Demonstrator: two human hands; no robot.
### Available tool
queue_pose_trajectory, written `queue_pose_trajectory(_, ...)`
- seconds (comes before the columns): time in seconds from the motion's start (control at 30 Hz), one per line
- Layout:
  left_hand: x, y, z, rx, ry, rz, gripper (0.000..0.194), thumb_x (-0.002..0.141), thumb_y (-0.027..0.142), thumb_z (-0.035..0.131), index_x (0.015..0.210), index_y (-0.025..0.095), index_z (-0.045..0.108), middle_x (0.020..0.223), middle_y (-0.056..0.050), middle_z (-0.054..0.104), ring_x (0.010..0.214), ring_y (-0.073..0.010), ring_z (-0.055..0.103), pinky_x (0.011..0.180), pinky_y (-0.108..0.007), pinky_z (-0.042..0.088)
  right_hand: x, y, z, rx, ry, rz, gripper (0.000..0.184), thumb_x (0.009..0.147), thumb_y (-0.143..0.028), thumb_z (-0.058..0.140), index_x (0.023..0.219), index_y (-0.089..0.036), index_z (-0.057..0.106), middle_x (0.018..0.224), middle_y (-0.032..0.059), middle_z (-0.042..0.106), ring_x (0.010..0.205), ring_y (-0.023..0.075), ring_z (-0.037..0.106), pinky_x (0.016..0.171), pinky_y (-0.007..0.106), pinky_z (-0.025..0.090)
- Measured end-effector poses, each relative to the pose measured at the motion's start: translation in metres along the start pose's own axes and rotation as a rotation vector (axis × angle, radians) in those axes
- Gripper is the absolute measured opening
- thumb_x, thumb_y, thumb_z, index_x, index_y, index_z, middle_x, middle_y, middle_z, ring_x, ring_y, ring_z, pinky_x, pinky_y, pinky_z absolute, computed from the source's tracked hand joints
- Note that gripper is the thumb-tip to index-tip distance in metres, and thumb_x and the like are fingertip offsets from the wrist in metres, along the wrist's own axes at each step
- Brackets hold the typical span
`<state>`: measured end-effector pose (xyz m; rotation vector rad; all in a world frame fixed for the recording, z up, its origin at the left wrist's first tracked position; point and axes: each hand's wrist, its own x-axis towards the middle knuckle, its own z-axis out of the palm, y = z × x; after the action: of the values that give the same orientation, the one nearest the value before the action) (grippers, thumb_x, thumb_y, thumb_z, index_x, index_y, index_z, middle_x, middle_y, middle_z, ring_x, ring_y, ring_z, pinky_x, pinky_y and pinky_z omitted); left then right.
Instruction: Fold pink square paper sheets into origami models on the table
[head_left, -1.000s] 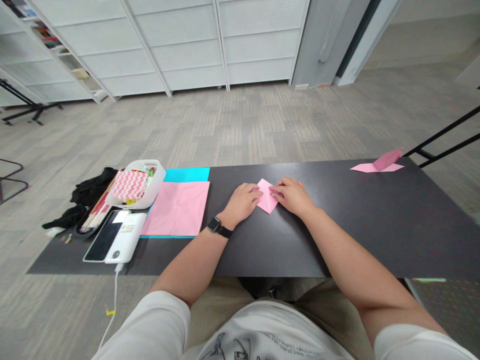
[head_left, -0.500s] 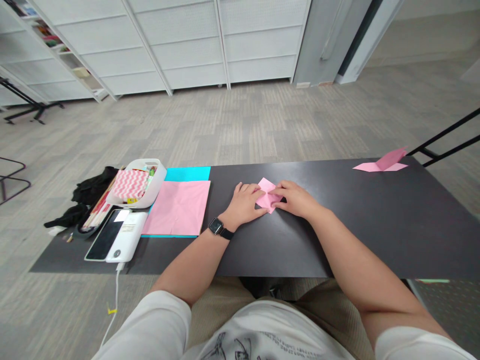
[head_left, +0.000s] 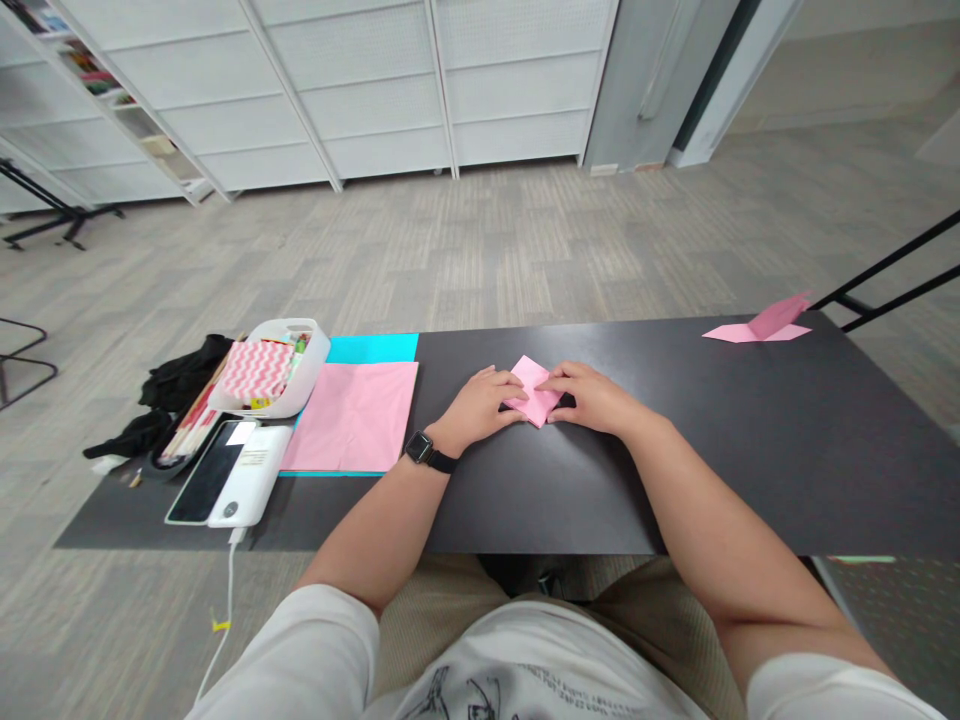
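A small pink folded paper [head_left: 535, 400] lies on the dark table with one corner toward me, like a diamond. My left hand [head_left: 484, 403], below a black wristwatch, grips its left corner, the thumb at the near edge and the fingers on top. My right hand [head_left: 585, 397] pinches the right side, fingertips over the upper face and thumb at the lower right edge. The fingers cover both side corners of the paper. Left of my hands, a large pink sheet [head_left: 356, 415] lies flat on blue paper [head_left: 373, 348].
A white basket [head_left: 319, 350] with a pink zigzag-patterned item stands at the left. Before it are a phone [head_left: 201, 478] and a white power bank [head_left: 247, 475] with a cable. Another folded pink paper [head_left: 757, 330] sits at the table's far right edge.
My left hand has shifted slightly left along the paper, and its thumb has drawn back from the near corner. The right thumb has moved down toward the paper's lower right edge.
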<state>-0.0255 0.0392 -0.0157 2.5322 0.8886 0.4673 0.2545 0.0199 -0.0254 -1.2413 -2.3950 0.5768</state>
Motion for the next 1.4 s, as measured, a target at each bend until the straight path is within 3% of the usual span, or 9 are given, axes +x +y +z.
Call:
queue_pose_trajectory(0.2,0.002,-0.008,-0.001,-0.035,-0.013,0.015,0.012,0.098,0.028,0.074,0.108,0.029,0.080,0.126,-0.002,0.075,0.123,-0.0206,0.069,0.133,-0.056,0.028,0.001,-0.001,-0.002,0.021,0.006,0.001,0.045,0.082,-0.031,0.090,0.126,-0.032,0.079,0.116,0.0063,0.069,0.110,0.0255,0.066,0.104,0.043,0.052)
queue_pose_trajectory(0.53,0.001,-0.010,-0.005,-0.040,-0.016,0.030,0.015,0.102,0.025,0.066,0.104,0.028,0.081,0.128,-0.002,0.077,0.121,-0.0192,0.071,0.131,-0.055,0.033,0.002,-0.004,-0.005,0.047,0.010,0.000,0.033,0.086,-0.033,0.086,0.118,-0.033,0.082,0.115,0.0064,0.073,0.109,0.0250,0.070,0.102,0.042,0.053)
queue_pose_trajectory(0.7,0.003,-0.004,-0.007,-0.062,0.045,0.052,0.020,0.106,0.024,0.056,0.105,0.024,0.076,0.118,-0.005,0.078,0.116,-0.0204,0.071,0.122,-0.047,0.046,0.000,-0.005,-0.009,0.006,-0.001,0.027,0.045,0.084,-0.043,0.089,0.127,-0.034,0.078,0.120,0.0063,0.073,0.113,0.0273,0.069,0.104,0.044,0.051)
queue_pose_trajectory(0.83,0.002,0.000,-0.008,-0.106,0.131,0.012,0.021,0.108,0.028,0.052,0.110,0.022,0.072,0.120,-0.008,0.075,0.114,-0.0219,0.070,0.108,-0.040,0.055,0.000,-0.007,-0.009,-0.038,0.036,0.062,0.043,0.090,-0.050,0.081,0.129,-0.033,0.077,0.122,0.0080,0.073,0.115,0.0290,0.068,0.105,0.046,0.049)
queue_pose_trajectory(1.17,-0.001,0.008,-0.009,-0.161,0.212,-0.020,0.020,0.109,0.028,0.049,0.112,0.023,0.069,0.122,-0.006,0.075,0.117,-0.0197,0.070,0.108,-0.036,0.054,0.009,0.000,0.009,-0.093,0.122,0.087,0.031,0.097,-0.024,0.064,0.122,-0.030,0.082,0.112,0.0072,0.075,0.104,0.0254,0.070,0.097,0.042,0.054)
queue_pose_trajectory(1.27,-0.001,0.007,-0.008,-0.155,0.244,-0.023,0.018,0.105,0.034,0.059,0.115,0.022,0.067,0.121,-0.007,0.075,0.115,-0.0216,0.071,0.106,-0.038,0.055,0.010,0.001,0.010,-0.122,0.129,0.092,0.039,0.092,-0.015,0.064,0.122,-0.031,0.082,0.113,0.0061,0.077,0.107,0.0257,0.070,0.097,0.041,0.054)
queue_pose_trajectory(1.4,-0.001,0.004,-0.005,-0.080,0.246,-0.035,0.038,0.091,0.043,0.078,0.120,0.022,0.065,0.122,-0.008,0.073,0.117,-0.0267,0.070,0.107,-0.043,0.054,0.009,-0.002,0.006,-0.131,0.159,0.067,0.036,0.093,-0.014,0.063,0.119,-0.030,0.084,0.111,0.0060,0.078,0.104,0.0250,0.072,0.095,0.040,0.056)
